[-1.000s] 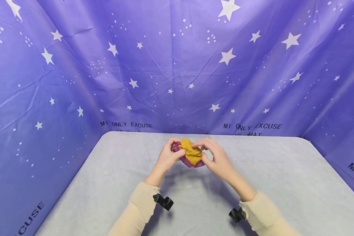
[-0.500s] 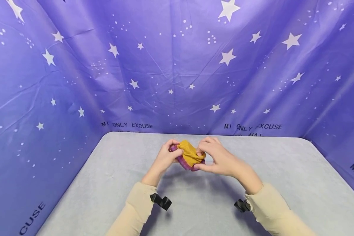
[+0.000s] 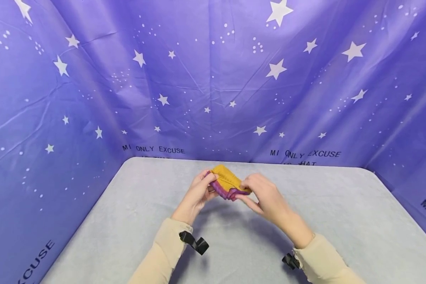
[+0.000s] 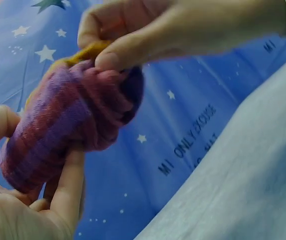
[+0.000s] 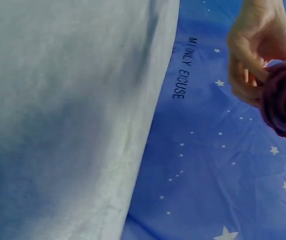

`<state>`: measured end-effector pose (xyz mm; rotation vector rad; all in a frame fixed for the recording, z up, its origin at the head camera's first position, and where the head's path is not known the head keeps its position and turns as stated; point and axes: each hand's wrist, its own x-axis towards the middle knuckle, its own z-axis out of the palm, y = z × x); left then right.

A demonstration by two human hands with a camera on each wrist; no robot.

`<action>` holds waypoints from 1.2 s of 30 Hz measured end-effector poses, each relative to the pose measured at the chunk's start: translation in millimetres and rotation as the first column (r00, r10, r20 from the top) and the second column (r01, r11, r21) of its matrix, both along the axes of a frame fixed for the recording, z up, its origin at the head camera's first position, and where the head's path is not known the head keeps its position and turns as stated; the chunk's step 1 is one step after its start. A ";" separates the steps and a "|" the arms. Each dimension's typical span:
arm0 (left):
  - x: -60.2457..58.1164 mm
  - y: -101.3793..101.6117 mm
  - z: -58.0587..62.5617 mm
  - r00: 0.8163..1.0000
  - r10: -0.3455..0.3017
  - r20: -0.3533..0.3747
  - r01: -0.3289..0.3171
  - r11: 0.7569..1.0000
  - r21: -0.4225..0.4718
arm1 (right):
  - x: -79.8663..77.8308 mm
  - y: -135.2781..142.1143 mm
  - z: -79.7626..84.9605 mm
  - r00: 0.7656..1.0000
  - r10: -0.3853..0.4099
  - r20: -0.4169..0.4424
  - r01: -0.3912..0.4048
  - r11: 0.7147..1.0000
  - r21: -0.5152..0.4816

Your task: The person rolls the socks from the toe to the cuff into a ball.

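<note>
A rolled-up sock (image 3: 224, 176), mustard yellow and ribbed on one side, purple and red striped on the other, is held above the table between both hands. My left hand (image 3: 194, 194) grips its left end, thumb on the yellow side and fingers beneath. With thumb and fingers, my right hand (image 3: 270, 200) pinches the right end where yellow meets purple. In the left wrist view the striped sock (image 4: 47, 127) shows bunched folds under the right thumb. The right wrist view has the darker purple end of the sock (image 5: 282, 102) at its right edge.
A grey cloth-covered table (image 3: 135, 205) lies below the hands. Behind it and along the sides hangs a purple-blue curtain (image 3: 184, 79) with white stars and printed words. Black camera mounts (image 3: 195, 242) sit at the wrists, beside beige sleeves.
The right hand has shifted its grip from the yellow face to the sock's right edge. The yellow part now lies flatter and more stretched out; the left hand keeps its hold.
</note>
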<state>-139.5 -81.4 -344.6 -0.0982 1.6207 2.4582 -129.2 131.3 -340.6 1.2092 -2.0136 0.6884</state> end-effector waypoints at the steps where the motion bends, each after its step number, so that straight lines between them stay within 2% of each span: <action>1: 1.1 1.2 1.0 1.000 0.006 0.010 -0.006 1.000 0.007 | 0.7 -0.3 -2.0 1.000 -0.003 0.024 0.003 1.000 -0.015; 4: 3.5 6.3 2.3 0.999 0.032 0.019 -0.032 0.999 0.011 | 3.2 -3.6 -7.3 0.994 -0.049 0.100 0.054 0.997 -0.050; 9: 4.7 14.9 -0.8 0.996 0.090 -0.005 -0.090 0.996 0.002 | 5.2 -14.0 -13.0 0.965 -0.219 0.147 0.232 0.970 -0.078; 12: 5.3 17.3 -3.4 0.993 0.111 -0.029 -0.111 0.994 0.005 | 4.9 -19.5 -14.1 0.950 -0.247 0.191 0.269 0.958 -0.097; 16: 6.0 15.9 -4.8 0.993 0.095 -0.064 -0.096 0.995 -0.009 | 3.1 -24.2 -13.5 0.937 -0.222 0.271 0.262 0.957 -0.122; 22: 7.3 8.3 -2.0 0.992 -0.004 -0.125 -0.001 0.999 -0.037 | 0.0 -22.7 -12.3 0.896 -0.156 0.415 0.252 0.950 -0.187; 25: 8.9 3.7 -0.2 0.981 -0.059 -0.186 0.051 0.997 -0.049 | -2.0 -20.4 -10.3 0.859 -0.067 0.508 0.229 0.937 -0.263; 28: 10.1 2.5 -0.6 0.966 -0.091 -0.244 0.078 0.995 -0.060 | -3.9 -19.0 -8.4 0.809 0.033 0.586 0.203 0.921 -0.333; 30: 10.5 4.7 -2.2 0.960 -0.079 -0.268 0.064 0.996 -0.064 | -3.8 -20.5 -7.4 0.777 0.084 0.624 0.191 0.913 -0.361; 32: 10.0 8.3 -3.3 0.957 -0.051 -0.286 0.029 0.996 -0.081 | -3.6 -22.4 -8.4 0.756 0.120 0.643 0.181 0.906 -0.381; 36: 7.7 14.1 -4.5 0.940 0.054 -0.336 -0.104 0.986 -0.134 | -1.9 -25.2 -11.1 0.738 0.148 0.658 0.183 0.895 -0.406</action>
